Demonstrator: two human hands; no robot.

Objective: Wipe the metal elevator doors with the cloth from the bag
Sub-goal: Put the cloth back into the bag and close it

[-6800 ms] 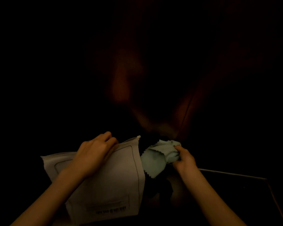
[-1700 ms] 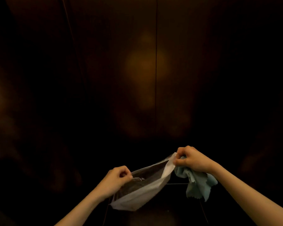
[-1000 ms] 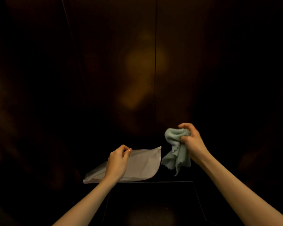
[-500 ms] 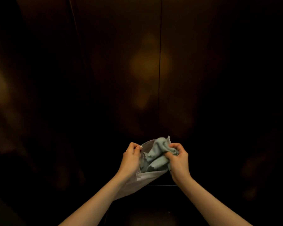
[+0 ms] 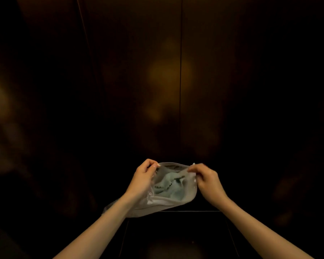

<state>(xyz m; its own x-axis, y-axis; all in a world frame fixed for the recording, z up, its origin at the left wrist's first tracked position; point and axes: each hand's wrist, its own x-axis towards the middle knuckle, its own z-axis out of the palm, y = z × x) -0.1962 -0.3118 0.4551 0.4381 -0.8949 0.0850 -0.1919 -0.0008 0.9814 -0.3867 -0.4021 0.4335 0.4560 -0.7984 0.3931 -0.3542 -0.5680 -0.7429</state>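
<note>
**Cloth inside held bag, before closed elevator doors**

Cloth [image 5: 169,186]: pale blue-green, crumpled, lying inside the bag [image 5: 168,201] and seen through its open mouth. No hand touches it.

Bag: translucent whitish pouch, held in the air at mid-frame, low. Mouth faces up and toward the camera; its body sags down and to the left beneath the left forearm.

Left hand [image 5: 143,179]: fingers curled, thumb and fingertips pinching the left edge of the bag's mouth. Bare forearm enters from the lower left.

Right hand [image 5: 206,177]: fingers curled, pinching the right edge of the mouth. Bare forearm enters from the lower right. The two hands hold the rim spread apart between them.

Floor [image 5: 176,238]: very dark, glossy. A thin pale line [image 5: 190,211] runs level just below the bag, with two fainter lines slanting down from its ends; it is possibly a threshold or a floor panel edge, but the light is too poor to tell.

Elevator doors [image 5: 138,90]: dark brown metal, filling the far view, closed. A thin vertical seam [image 5: 180,81] runs down the centre-right. Blurred amber reflections sit on both leaves near the seam.

Side walls [image 5: 17,109]: dark, reflective, with dim brownish smears of light at left; the right side is nearly black.
</note>
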